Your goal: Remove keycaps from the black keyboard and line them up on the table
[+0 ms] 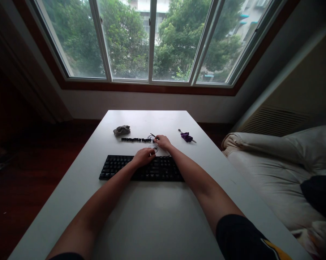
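Observation:
A black keyboard [156, 173] lies across the white table, partly hidden under my forearms. My left hand [144, 156] rests over its upper edge, fingers loosely bent, with no held thing visible. Above the keyboard runs a line of small black keycaps [136, 139]. At this line's right end is my right hand [163, 142], its fingers pinched on a slim dark tool [153, 135] that resembles a keycap puller with thin wire loops. A keycap is close to those fingertips; whether they touch it is unclear. Between the hands sits a small round ring-like item [155, 148].
A crumpled grey cloth [121, 130] lies at the table's back left. Toward the right are a purple cloth-like bundle [186, 137] and a small brush [179, 130]. Beside the table stands a pale sofa [260, 169]; a window [130, 43] is beyond.

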`<state>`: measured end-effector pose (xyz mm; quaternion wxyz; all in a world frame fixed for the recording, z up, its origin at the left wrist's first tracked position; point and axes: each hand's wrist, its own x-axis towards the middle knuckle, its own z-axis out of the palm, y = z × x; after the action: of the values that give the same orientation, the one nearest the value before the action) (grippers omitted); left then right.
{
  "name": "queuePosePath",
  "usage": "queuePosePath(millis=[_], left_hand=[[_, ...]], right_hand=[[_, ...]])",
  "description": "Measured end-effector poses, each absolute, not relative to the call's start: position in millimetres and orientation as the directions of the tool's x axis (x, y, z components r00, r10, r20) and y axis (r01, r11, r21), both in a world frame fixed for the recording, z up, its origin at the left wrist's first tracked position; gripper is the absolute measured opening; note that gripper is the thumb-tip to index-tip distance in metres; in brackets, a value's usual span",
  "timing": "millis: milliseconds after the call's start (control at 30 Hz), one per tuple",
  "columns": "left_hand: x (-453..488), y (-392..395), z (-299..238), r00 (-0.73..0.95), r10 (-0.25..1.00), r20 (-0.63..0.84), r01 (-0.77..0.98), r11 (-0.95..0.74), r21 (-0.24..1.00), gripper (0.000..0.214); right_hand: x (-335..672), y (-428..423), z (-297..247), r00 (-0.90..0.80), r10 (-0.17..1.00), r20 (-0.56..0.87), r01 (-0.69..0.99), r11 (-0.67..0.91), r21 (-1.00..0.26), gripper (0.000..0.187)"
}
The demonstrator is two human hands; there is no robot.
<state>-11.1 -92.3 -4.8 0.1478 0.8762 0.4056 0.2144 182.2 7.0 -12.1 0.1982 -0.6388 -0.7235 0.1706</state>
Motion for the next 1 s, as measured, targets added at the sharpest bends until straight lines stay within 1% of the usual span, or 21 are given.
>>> queuePosePath(millis=[500, 1000], left_hand=[[-9.0, -91.7, -5.1, 0.586, 0.766, 0.264, 0.646, -0.639, 0.418, 0.016], [-10.2, -92.0, -2.9, 0.588, 0.768, 0.253, 0.643, -0.634, 0.429, 0.016]], right_hand=[[174.5, 9.1, -14.7, -0.031, 0.997, 0.069, 0.877, 0.06, -0.477, 0.026], [178.5, 14.5, -19.0, -0.059, 0.996, 0.071, 0.857, 0.087, -0.508, 0.025]])
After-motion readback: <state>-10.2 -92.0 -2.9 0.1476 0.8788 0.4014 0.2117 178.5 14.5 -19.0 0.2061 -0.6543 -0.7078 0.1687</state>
